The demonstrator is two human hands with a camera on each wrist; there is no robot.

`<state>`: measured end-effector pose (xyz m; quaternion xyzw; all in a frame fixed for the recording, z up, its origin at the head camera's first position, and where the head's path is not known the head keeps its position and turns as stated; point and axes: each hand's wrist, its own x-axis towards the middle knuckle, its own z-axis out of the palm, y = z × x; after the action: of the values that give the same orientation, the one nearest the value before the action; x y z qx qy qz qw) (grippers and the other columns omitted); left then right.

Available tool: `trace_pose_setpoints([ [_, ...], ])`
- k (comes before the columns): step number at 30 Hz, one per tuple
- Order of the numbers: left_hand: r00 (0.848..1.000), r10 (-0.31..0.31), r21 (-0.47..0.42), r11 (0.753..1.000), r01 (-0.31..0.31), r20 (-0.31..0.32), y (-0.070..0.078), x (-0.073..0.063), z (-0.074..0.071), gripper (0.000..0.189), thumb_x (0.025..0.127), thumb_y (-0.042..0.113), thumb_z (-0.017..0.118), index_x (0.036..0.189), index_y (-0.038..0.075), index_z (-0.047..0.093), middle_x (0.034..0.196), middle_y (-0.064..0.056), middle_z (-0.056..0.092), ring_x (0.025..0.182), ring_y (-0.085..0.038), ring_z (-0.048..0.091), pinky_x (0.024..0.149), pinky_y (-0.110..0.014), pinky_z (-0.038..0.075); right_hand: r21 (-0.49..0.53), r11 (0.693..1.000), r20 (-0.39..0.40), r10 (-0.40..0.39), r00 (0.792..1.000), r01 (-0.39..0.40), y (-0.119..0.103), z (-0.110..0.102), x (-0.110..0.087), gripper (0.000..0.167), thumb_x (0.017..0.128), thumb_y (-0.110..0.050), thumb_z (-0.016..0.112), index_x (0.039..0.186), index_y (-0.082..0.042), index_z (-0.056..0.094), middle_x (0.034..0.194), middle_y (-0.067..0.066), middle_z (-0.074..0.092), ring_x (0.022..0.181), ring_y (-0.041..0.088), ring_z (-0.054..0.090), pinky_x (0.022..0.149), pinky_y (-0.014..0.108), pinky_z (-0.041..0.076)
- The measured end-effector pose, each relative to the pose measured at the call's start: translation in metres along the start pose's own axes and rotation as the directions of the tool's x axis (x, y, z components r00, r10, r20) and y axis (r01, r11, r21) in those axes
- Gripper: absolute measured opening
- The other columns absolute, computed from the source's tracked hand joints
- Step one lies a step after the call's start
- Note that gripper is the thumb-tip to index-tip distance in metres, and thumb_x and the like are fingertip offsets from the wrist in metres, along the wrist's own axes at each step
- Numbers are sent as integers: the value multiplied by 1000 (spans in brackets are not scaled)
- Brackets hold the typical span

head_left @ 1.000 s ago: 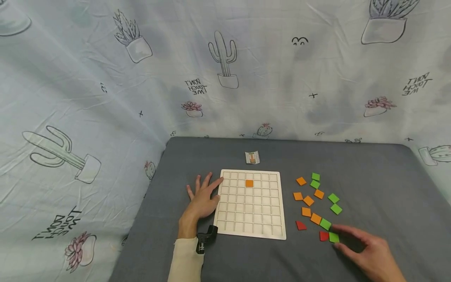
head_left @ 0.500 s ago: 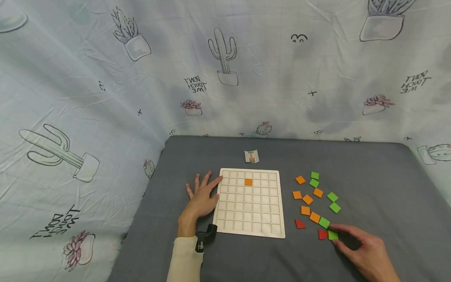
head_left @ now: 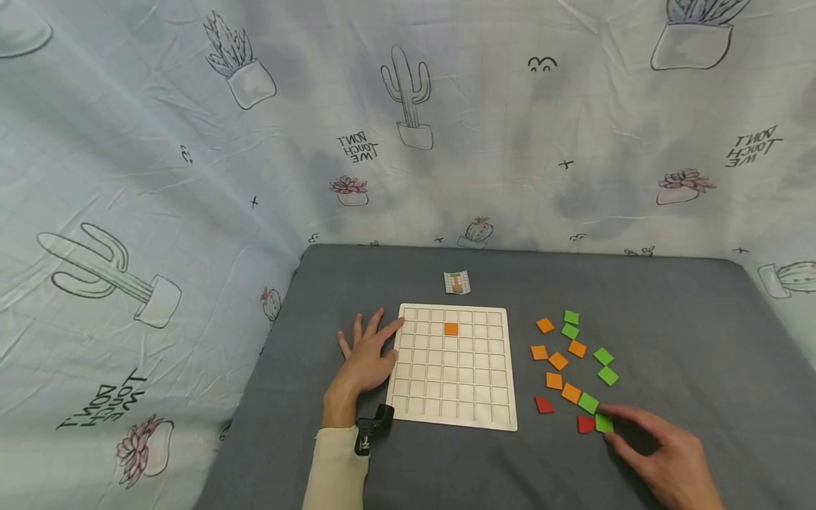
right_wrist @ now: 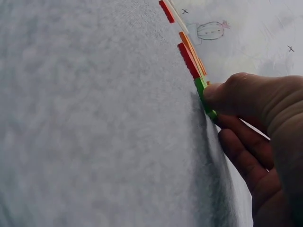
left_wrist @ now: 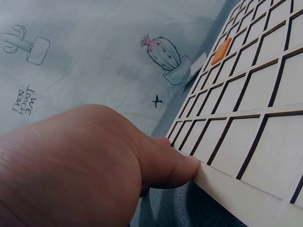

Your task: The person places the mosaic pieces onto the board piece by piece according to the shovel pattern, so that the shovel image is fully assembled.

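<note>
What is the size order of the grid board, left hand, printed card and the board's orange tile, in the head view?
1. Grid board
2. Left hand
3. Printed card
4. Orange tile

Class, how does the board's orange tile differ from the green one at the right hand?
The orange tile sits on the board; the green tile is off it. The right hand pinches the green tile; no hand touches the orange tile. Both look square.

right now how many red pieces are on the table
2: one red piece lies to the right of the board; the other red piece is beside the green tile at the right hand, which could hide more.
</note>
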<state>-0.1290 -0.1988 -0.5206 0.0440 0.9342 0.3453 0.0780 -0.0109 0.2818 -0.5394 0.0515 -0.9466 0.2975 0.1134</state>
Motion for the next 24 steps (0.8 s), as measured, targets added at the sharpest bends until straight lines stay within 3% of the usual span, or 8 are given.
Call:
trace_pose_setpoints([
  [10, 1000, -10, 5, 1000, 10, 5, 1, -1, -1, 63, 106, 15, 61, 166, 27, 51, 184, -13, 20, 170, -49, -7, 123, -83, -19, -16, 1000, -54, 15, 998, -16, 2, 1, -2, 51, 66, -6, 103, 110, -23, 84, 101, -1, 84, 95, -28, 55, 79, -5, 39],
  [17, 1000, -15, -1, 1000, 15, 1, 1, 0, -1, 63, 105, 15, 61, 166, 27, 52, 184, -13, 21, 170, -49, -7, 123, -82, -19, 35, 998, -61, 45, 997, -43, 1, 2, -1, 49, 69, 0, 100, 110, -19, 83, 101, -1, 83, 93, -26, 57, 81, -5, 41],
  [24, 1000, -13, 2, 1000, 13, -1, 1, 0, 0, 63, 105, 14, 61, 166, 27, 52, 184, -14, 20, 170, -49, -7, 123, -82, -19, 94, 991, -75, 104, 992, -97, -12, -2, 2, 46, 73, 5, 97, 113, -12, 82, 103, 8, 83, 92, -26, 59, 78, -5, 46],
])
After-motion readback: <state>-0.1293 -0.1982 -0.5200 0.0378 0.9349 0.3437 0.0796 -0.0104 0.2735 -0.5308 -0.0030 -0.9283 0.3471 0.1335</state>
